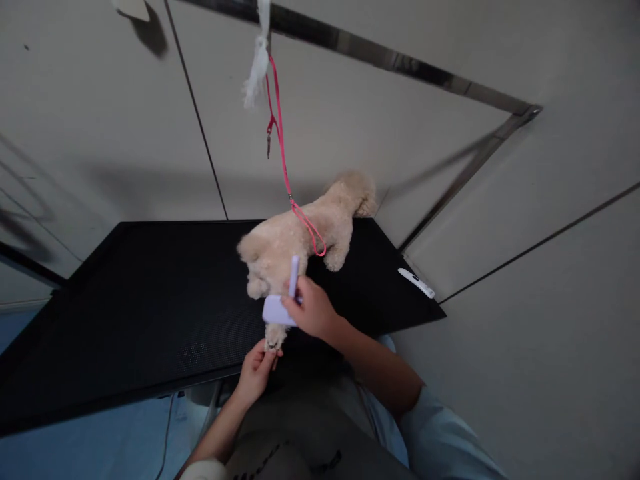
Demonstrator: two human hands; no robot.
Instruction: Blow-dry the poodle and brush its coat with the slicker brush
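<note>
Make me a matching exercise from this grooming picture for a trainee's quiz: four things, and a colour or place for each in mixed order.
1. dog
2. leash
3. brush
4. white tool

a. pink, hanging from above
b. near the table's right edge
c. cream, standing on the table
d. lilac, in the right hand

Pairs: 1-c, 2-a, 3-d, 4-b

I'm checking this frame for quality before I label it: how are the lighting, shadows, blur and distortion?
Head view: even, soft light with no glare. Faint blurred shadows lie on the wall. The wide lens bends the black table and the metal arm. The dog and the right hand with the brush are slightly soft, and so is the left hand.
</note>
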